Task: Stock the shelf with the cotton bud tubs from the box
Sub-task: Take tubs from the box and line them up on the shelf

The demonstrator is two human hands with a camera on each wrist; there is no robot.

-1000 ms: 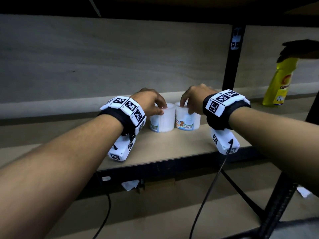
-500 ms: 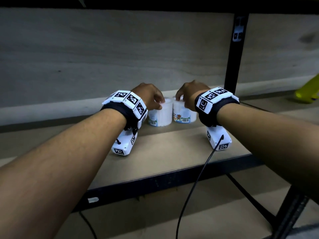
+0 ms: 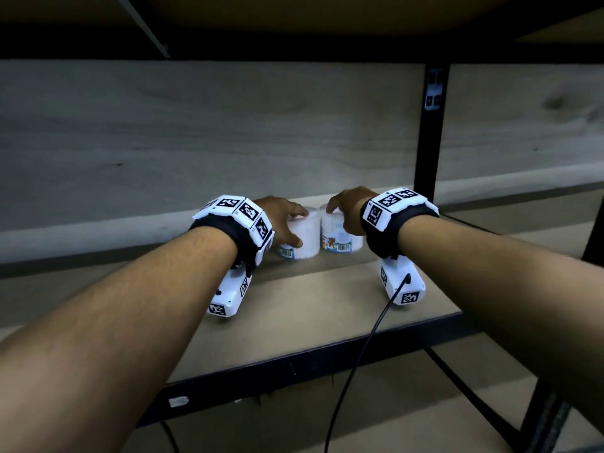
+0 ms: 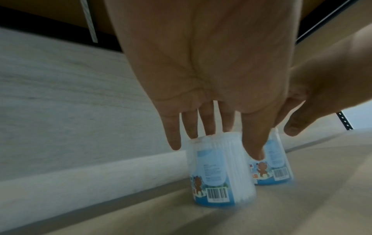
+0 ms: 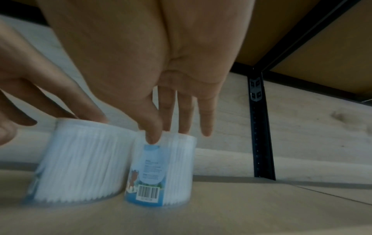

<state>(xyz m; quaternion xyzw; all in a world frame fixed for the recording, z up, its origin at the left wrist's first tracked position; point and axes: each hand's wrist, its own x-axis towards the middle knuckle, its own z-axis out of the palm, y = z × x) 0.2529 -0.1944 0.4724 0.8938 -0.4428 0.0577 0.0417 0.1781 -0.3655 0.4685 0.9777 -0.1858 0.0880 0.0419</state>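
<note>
Two cotton bud tubs stand upright on the shelf board (image 3: 294,308), side by side and just touching, toward the back edge near the rear wall panel (image 3: 196,142), a bit left of the black upright post (image 3: 428,132).

Left hand (image 3: 281,220) is over the left tub (image 3: 302,241): fingers straight, spread, tips on the tub's top rim, thumb down its front side. In the left wrist view the fingers (image 4: 207,120) reach down to the lid edge and the thumb lies between the two tubs; not curled round it. So: hand open, touching the tub, no real grip.

Right hand (image 3: 348,207) does the same w/ the right tub (image 3: 341,237): fingers extended, tips on the rim, thumb on the front near the label top, as the right wrist view shows (image 5: 155,127). Also open, resting on the tub rather than clasping it.

Both tubs are clear plastic packed w/ white buds, blue band at the base, cartoon bear and barcode on the label. Right tub's barcode faces the front edge of the shelf.

Each wrist carries a white marker band and camera unit; a black cable (image 3: 362,351) hangs from the right one over the front edge.
</note>
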